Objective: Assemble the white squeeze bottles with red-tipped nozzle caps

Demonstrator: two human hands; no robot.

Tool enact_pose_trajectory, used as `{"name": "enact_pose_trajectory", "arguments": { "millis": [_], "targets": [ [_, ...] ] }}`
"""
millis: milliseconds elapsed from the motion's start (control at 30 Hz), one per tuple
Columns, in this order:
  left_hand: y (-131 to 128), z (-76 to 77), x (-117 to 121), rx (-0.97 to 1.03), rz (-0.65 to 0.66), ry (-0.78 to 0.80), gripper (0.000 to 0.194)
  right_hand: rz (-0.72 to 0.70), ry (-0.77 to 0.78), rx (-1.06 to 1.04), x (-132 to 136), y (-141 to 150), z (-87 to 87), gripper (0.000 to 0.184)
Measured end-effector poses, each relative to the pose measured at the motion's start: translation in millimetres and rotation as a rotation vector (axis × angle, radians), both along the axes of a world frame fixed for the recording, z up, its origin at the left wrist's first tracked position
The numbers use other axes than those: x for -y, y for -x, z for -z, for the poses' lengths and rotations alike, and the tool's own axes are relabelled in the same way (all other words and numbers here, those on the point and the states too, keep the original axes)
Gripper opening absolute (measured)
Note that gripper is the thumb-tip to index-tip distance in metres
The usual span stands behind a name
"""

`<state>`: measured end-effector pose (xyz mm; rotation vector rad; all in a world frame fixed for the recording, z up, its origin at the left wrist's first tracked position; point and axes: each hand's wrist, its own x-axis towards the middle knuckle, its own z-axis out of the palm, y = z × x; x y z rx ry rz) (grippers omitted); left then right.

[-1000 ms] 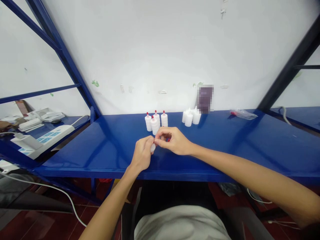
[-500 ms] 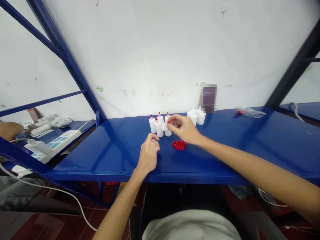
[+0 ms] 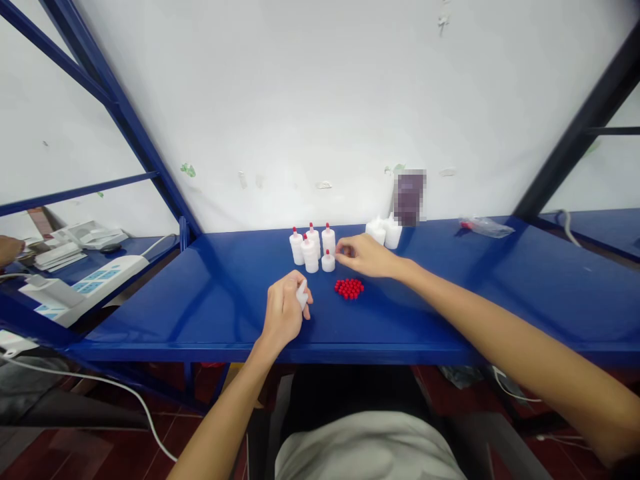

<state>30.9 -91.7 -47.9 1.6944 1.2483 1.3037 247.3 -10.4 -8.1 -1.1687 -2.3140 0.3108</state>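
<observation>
My left hand (image 3: pixel 286 303) is closed around a white nozzle cap (image 3: pixel 302 295), its pointed end showing between thumb and fingers. Several white squeeze bottles (image 3: pixel 311 257) with red tips stand upright just beyond it. A lone white nozzle cap with a red tip (image 3: pixel 328 263) sits on the tabletop at their right front. Right beside that cap is my right hand (image 3: pixel 367 255), fingers bent, thumb and index fingertip slightly apart with nothing visible between them. Small red tip caps (image 3: pixel 349 289) lie in a cluster nearer to me.
More white bottles or caps (image 3: pixel 393 235) stand behind my right hand, by a blurred purple object (image 3: pixel 410 197) at the wall. A clear plastic bag (image 3: pixel 487 227) lies on the blue table (image 3: pixel 200 287) at right. A power strip (image 3: pixel 95 283) is at left; another person's hand (image 3: pixel 9 250) shows beyond.
The red-tipped nozzle cap that my right hand was holding now stands on the table, and those fingers have drawn off to its right. More of the white cap shows in my left hand.
</observation>
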Motion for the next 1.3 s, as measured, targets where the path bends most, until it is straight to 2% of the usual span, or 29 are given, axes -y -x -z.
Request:
{"name": "enact_pose_trajectory", "arguments": {
  "millis": [100,200,267,367,433,533,667,867,1000,1067,1167,1233,1300],
  "targets": [
    [0.0,-1.2,0.7,-0.004,0.011,0.003,0.038,-0.103,0.12,0.091,2.5,-13.5,-12.2,0.014],
    [0.7,-2.9,2.0,-0.041,0.002,0.001,0.038,-0.115,0.212,0.154,2.1,-25.1,-20.4,0.014],
    [1.2,-3.8,2.7,-0.079,-0.008,-0.001,0.038,-0.14,0.341,0.199,0.9,-32.5,-23.2,0.014],
    [1.1,-4.4,2.7,-0.121,-0.025,-0.003,0.037,-0.21,0.614,0.24,-0.7,-41.4,-23.5,0.027],
    [0.6,-4.3,2.3,-0.128,-0.026,-0.004,0.037,-0.23,0.7,0.239,-1.3,-43.8,-21.7,0.042],
    [-0.2,-3.7,1.6,-0.126,-0.018,-0.008,0.038,-0.243,0.659,0.231,-1.2,-41.3,-18.1,0.052],
    [-0.7,-3.2,1.0,-0.122,-0.008,-0.013,0.038,-0.268,0.635,0.23,0.2,-34.6,-15.5,0.035],
    [-1.0,-4.0,1.4,-0.146,-0.003,-0.011,0.041,-0.226,0.636,0.247,3.0,-34.1,-18.8,0.012],
    [-0.5,-5.0,0.8,-0.191,-0.012,-0.035,0.042,-0.181,0.497,0.257,2.1,-36.2,-20.7,0.008],
    [-0.1,-5.7,0.2,-0.222,-0.013,-0.04,0.043,-0.171,0.346,0.16,4.5,-31.7,-19.6,0.006],
    [0.9,-6.2,-0.2,-0.242,0.012,-0.052,0.045,-0.231,0.18,-0.167,16.8,-13.0,-14.6,0.007],
    [2.2,-5.6,0.0,-0.214,0.061,-0.073,0.045,-0.309,0.177,-0.363,29.6,4.6,-10.2,0.01],
    [3.6,-4.4,0.7,-0.163,0.121,-0.077,0.046,-0.372,0.223,-0.457,42.5,20.9,-6.4,0.01]
  ]
}}
